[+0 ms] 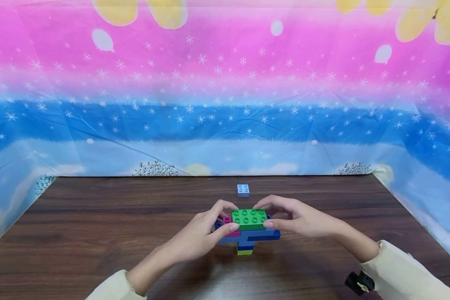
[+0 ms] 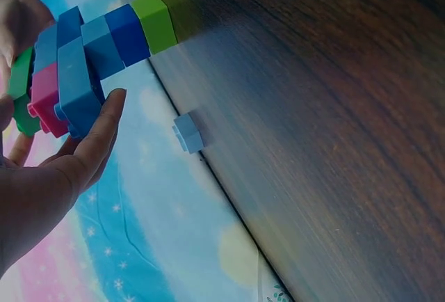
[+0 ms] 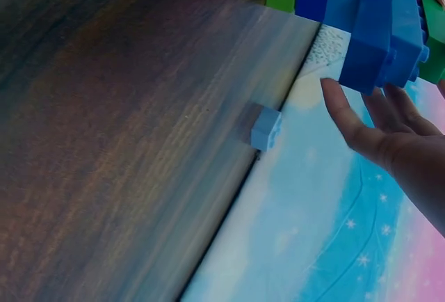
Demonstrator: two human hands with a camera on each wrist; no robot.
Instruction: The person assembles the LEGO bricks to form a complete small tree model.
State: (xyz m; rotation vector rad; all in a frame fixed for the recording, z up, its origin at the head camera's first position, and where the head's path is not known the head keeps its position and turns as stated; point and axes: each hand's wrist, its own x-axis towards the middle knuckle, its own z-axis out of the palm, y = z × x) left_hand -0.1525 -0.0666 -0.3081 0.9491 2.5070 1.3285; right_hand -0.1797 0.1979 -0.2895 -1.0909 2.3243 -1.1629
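A green building brick [image 1: 249, 220] with studs lies across the top of a structure of toy bricks. My left hand [image 1: 195, 235] pinches its left end, thumb in front and fingers behind. At the other end my right hand [image 1: 303, 217] pinches it the same way. Beneath are a pink brick [image 2: 44, 97], light blue bricks [image 2: 102, 48] and dark blue bricks [image 3: 367, 37]. These spread into a wide upper part over a narrow column with a lime brick [image 1: 245, 252] at its foot. Whether the green brick sits fully pressed down, I cannot tell.
A loose light blue brick [image 1: 243, 191] with studs up stands behind the structure, near the far edge of the dark wooden table [image 1: 116, 208]. A pink and blue snowflake-patterned cloth [image 1: 225, 104] hangs behind and along the sides. A black device [image 1: 360, 283] shows by the right sleeve.
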